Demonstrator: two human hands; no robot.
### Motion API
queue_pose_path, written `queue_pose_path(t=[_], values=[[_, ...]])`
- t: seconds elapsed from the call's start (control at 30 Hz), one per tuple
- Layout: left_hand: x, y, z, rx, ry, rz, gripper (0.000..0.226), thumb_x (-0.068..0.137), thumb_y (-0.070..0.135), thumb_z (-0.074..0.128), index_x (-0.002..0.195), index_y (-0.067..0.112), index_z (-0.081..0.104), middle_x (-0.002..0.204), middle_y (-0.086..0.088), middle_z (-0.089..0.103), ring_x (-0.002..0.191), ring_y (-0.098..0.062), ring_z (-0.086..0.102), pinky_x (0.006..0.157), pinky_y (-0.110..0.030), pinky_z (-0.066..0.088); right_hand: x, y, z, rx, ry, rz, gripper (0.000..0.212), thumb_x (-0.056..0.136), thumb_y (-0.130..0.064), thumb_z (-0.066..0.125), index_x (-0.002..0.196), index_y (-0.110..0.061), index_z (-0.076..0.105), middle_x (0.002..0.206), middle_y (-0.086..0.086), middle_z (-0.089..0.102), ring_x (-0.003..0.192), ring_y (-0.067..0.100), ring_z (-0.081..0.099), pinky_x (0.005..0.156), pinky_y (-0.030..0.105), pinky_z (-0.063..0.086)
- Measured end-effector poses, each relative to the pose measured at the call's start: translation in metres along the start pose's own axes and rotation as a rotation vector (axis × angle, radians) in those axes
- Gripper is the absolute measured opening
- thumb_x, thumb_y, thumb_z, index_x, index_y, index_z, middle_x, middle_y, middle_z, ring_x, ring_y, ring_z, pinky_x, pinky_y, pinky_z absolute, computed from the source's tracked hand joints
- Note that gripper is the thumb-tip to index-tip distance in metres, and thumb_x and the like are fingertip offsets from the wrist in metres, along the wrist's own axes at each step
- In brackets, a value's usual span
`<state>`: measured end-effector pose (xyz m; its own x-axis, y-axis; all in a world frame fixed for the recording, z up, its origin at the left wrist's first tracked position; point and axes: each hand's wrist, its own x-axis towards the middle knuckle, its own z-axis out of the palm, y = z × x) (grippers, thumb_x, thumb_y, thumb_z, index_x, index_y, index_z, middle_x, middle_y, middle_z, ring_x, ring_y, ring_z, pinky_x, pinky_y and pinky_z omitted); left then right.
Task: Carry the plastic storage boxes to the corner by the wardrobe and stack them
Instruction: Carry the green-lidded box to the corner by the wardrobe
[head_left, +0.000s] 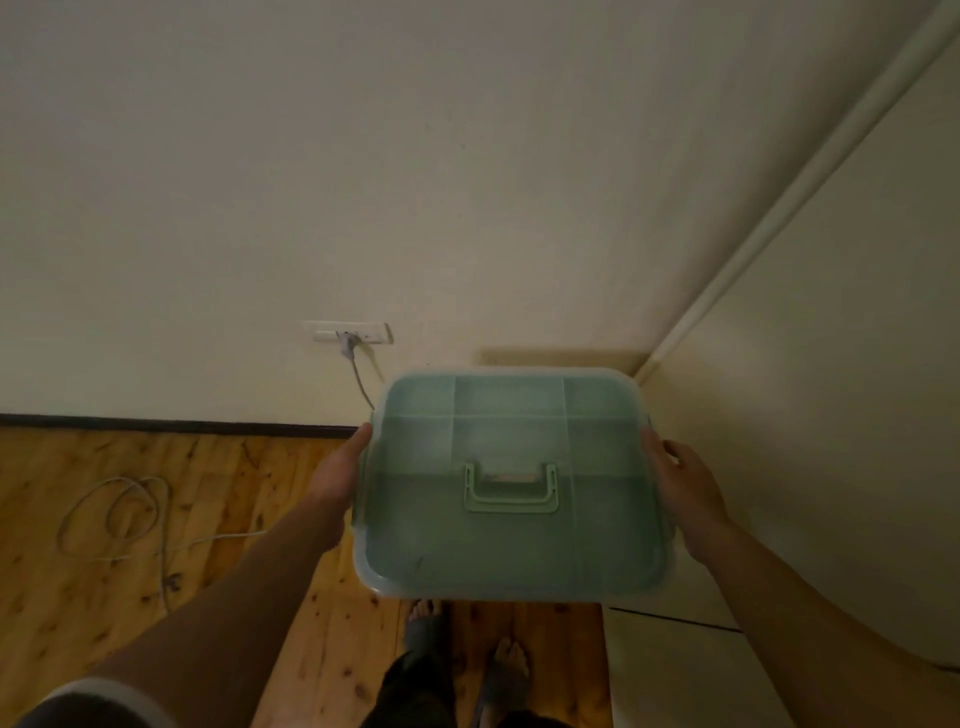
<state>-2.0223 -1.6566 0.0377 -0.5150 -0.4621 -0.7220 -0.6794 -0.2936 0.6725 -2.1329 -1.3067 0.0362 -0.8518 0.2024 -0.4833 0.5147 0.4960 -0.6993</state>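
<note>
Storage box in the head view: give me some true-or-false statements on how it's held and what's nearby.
1. The left hand and right hand hold the storage box by opposite sides. True.
2. One hand grips the lid's handle. False: the handle is untouched.
3. A plug sits in the wall socket. True.
4. The coiled cable lies on the box. False: it lies on the floor, to the left.
</note>
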Motion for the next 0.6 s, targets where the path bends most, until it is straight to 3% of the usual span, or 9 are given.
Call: queue_pose_path(t=[0.17,0.37,0.6], values=[[0.034,0.016,-0.004,0.027,-0.024,-0.049,0.069,0.081,0.071,0.051,0.128,0.021,0.059,0.129,-0.006,0.059,0.120,-0.030,0.051,0.105,-0.053,0.039,0.009,-0.016,0.012,0.018,0.020,0.031,0.071,0.083,-0.072,0.047,0.137,-0.026,0.049,0.131,0.006,0.055,0.114,0.027,0.053,0.085,0.035,0.042],[0.063,0.021,0.000,0.051,-0.045,-0.083,0.086,0.071,0.077,0.054,0.137,0.021,0.051,0.134,-0.007,0.055,0.120,-0.032,0.049,0.103,-0.056,0.039,0.022,-0.018,0.029,0.040,0.044,0.081,0.076,0.080,-0.076,0.046,0.137,-0.025,0.048,0.134,0.006,0.053,0.118,0.028,0.051,0.088,0.039,0.042],[0.099,0.001,0.015,0.075,-0.005,-0.113,0.076,0.079,0.070,0.054,0.136,0.020,0.053,0.135,-0.007,0.055,0.120,-0.030,0.050,0.104,-0.051,0.039,0.055,0.010,0.053,0.038,0.009,0.158,0.075,0.081,-0.075,0.043,0.135,-0.023,0.052,0.132,0.005,0.056,0.116,0.027,0.053,0.093,0.043,0.045]])
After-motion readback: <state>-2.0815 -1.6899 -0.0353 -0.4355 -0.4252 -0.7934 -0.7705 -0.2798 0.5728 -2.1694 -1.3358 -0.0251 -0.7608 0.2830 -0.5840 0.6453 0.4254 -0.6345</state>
